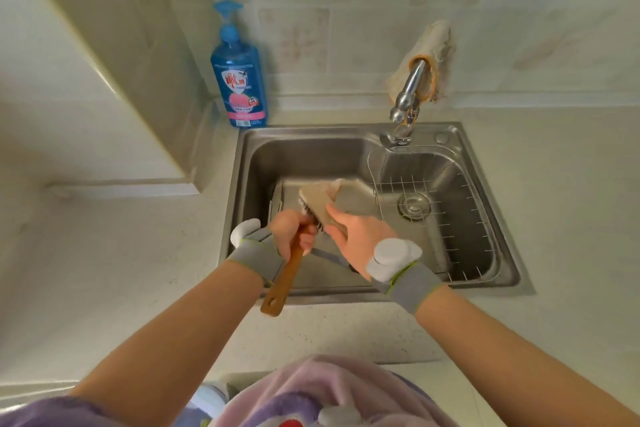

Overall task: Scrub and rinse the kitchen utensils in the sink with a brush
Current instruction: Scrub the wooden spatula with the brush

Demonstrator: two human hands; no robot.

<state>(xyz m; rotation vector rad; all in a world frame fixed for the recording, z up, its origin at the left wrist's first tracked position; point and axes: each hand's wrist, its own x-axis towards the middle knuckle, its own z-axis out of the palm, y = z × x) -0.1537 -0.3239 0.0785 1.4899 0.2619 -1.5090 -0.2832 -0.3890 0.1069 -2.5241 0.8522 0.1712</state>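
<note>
While the left hand [292, 232] grips the brush [289, 274] by its wooden handle, fingers curled round it, the right hand [360, 236] holds a flat blade-like utensil [318, 199], fingers laid over its top face and thumb hidden underneath. Both are above the sink [311, 146], over its front-left part. Utensil is tilted, far end pointing toward the sink's back wall. Brush head sits against the utensil's left edge; the contact is blurred, so bristle detail is unclear. Brush handle end sticks out past the sink's front rim, toward the person. Exact utensil type: cannot tell.

Inside the sink: wire rack [450, 218] across the right half, drain [414, 205] under it. Faucet [410, 87] stands at the sink's back rim, right of centre, with a cloth [433, 42] draped behind it. Blue soap bottle [239, 80] stands upright just behind the sink's back-left corner, against the tiles. Pale countertop [104, 270] surrounds the sink. Grey wristbands [254, 253] with white pucks sit on both wrists.
</note>
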